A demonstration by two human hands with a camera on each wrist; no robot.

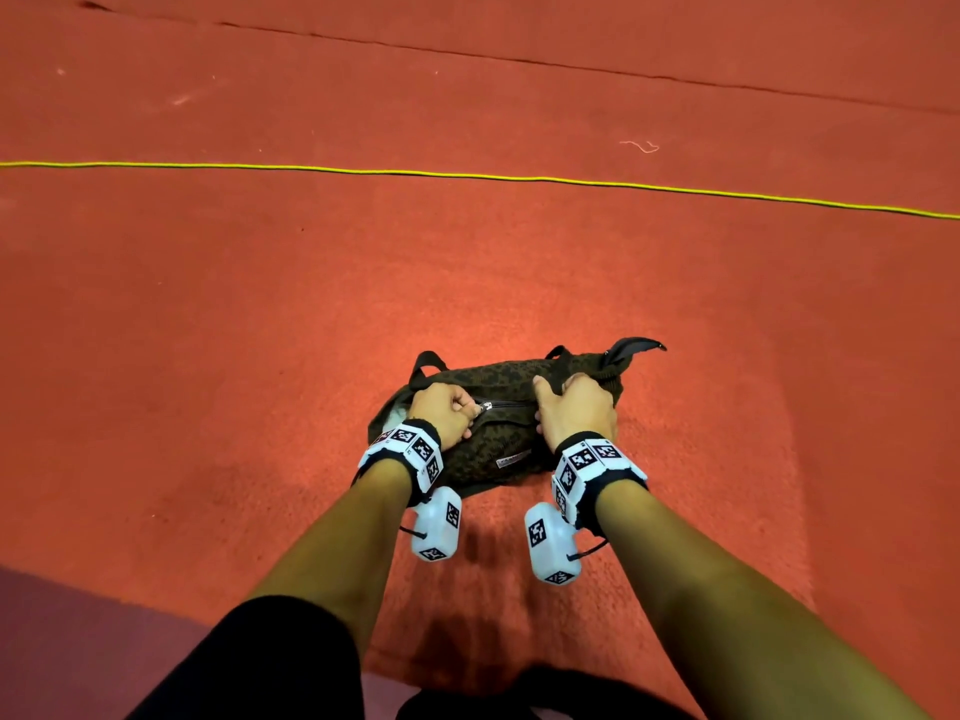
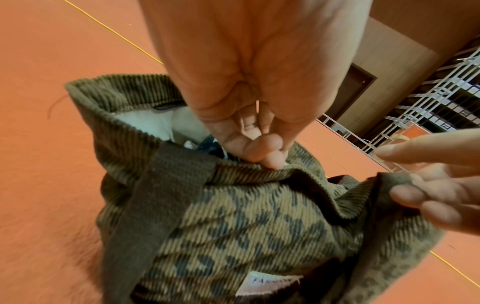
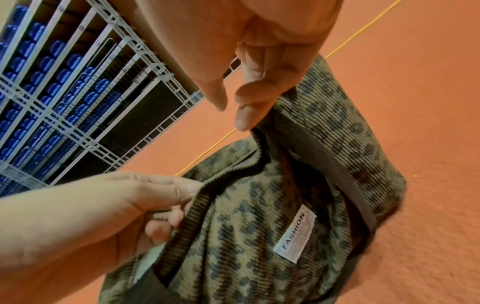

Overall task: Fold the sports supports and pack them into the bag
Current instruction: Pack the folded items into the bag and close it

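Item: brown-patterned corduroy bag (image 1: pixel 496 439), on red carpet (image 1: pixel 208 356); my left hand (image 1: pixel 441 413) pinches the zip pull, apparently; right hand (image 1: pixel 576 407) grips the fabric; risk: white contents (image 2: pixel 153 123) near the opening snag the zip.

Lighting: warm, moderately dim indoor light with an orange cast over the red carpeted floor (image 1: pixel 260 356). A brighter pool lies just beyond the brown patterned corduroy bag (image 1: pixel 498 439); soft shadows fall under the forearms, toward the viewer.

Head view: sharp at centre; the thin yellow cord (image 1: pixel 467 174) bows, showing wide-angle distortion.

Wrist views: palms close to the lens, large and soft; carpet edges smeared. White woven label (image 3: pixel 296 234) legible; the pale railing (image 2: pixel 415 98) leans steeply.
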